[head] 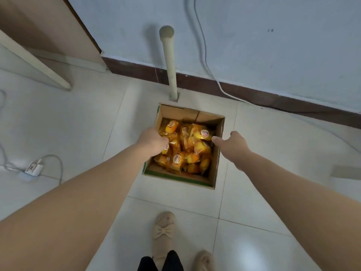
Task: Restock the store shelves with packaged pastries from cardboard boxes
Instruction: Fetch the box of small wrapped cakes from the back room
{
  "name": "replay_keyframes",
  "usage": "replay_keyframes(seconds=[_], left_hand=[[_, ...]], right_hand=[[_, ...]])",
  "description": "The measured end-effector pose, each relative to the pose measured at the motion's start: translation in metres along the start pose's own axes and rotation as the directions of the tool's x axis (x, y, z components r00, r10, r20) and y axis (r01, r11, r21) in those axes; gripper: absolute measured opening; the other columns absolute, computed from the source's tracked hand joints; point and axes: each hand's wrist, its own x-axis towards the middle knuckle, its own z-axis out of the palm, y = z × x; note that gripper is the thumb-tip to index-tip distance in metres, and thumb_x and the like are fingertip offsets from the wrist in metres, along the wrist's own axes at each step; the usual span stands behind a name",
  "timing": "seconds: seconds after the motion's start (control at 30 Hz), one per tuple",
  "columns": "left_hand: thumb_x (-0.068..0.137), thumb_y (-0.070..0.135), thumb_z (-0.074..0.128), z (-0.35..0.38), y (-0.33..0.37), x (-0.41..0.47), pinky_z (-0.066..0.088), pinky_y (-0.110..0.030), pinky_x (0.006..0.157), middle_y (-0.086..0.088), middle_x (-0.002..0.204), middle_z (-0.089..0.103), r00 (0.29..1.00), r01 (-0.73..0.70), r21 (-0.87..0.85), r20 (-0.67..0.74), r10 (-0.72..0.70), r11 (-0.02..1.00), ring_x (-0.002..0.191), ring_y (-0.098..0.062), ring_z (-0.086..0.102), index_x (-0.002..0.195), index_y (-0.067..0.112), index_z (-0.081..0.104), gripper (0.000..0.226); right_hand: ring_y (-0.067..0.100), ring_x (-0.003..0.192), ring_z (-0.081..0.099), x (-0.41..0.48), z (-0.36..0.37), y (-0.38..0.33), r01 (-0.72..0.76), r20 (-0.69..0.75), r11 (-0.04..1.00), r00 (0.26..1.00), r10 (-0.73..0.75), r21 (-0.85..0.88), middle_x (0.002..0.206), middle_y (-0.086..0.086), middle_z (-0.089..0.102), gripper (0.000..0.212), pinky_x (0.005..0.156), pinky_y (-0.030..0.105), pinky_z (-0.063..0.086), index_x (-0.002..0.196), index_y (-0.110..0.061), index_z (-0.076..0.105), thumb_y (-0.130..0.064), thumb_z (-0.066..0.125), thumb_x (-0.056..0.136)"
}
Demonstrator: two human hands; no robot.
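Pastries (185, 151), a dozen-odd, are lying in one box (181, 112). Left hand (151, 140) is reaching in at 9 o'clock, fingers hidden, grip untellable. Right hand (235, 142) is hovering at 3 o'clock, fingers released.

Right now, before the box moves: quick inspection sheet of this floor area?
Surface: pale tiled floor, glossy.
Job's things: open cardboard box on the floor; packaged pastries piled inside.
Clutter: grey object at the right edge, unclear.
Grippers: left hand at the box's left wall, fingers hidden; right hand at its right wall, thumb out.
Cables: power strip with leads on the floor at left; wall cable running down to the floor.
Surroundings: upright pipe behind the box; shoes below.
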Motion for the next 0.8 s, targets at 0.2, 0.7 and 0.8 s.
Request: replay_keyframes(seconds=[0.2, 0.7, 0.8], left_hand=[[0.093, 0.028, 0.056, 0.053, -0.024, 0.091, 0.042, -0.038, 0.100, -0.014, 0.149, 0.032, 0.988, 0.120, -0.140, -0.079, -0.132, 0.983, 0.130, -0.034, 0.042, 0.146, 0.014, 0.014, 0.069], [0.080, 0.047, 0.067, 0.044, -0.023, 0.092, 0.038, -0.044, 0.103, -0.011, 0.146, 0.032, 0.956, 0.252, -0.338, -0.060, -0.287, 0.907, 0.130, -0.033, 0.038, 0.142, 0.017, 0.021, 0.083], [0.081, 0.043, 0.067, 0.009, -0.008, 0.056, 0.040, -0.041, 0.100, -0.011, 0.143, 0.035, 0.955, 0.240, -0.386, -0.072, -0.289, 0.890, 0.128, -0.031, 0.041, 0.140, 0.015, 0.024, 0.078]], right_hand=[[0.031, 0.117, 0.050, 0.085, 0.060, 0.036, -0.150, 0.026, 0.987, 0.989, 0.148, 0.065, 0.125, 0.014, 0.050, 0.053, 0.077, 0.031, 0.039, 0.135, -0.004, 0.037, -0.036, 0.052, 0.095], [0.018, 0.060, 0.045, 0.088, 0.052, 0.040, -0.122, -0.030, 0.992, 0.992, 0.121, -0.038, 0.076, 0.012, 0.047, 0.008, 0.051, 0.024, 0.037, 0.089, -0.002, 0.052, -0.001, 0.044, 0.090], [0.023, 0.061, 0.048, 0.054, 0.023, 0.011, -0.093, -0.072, 0.993, 0.994, 0.087, -0.071, 0.073, 0.012, 0.048, 0.014, 0.046, 0.025, 0.033, 0.086, 0.004, 0.054, -0.002, 0.043, 0.093]])
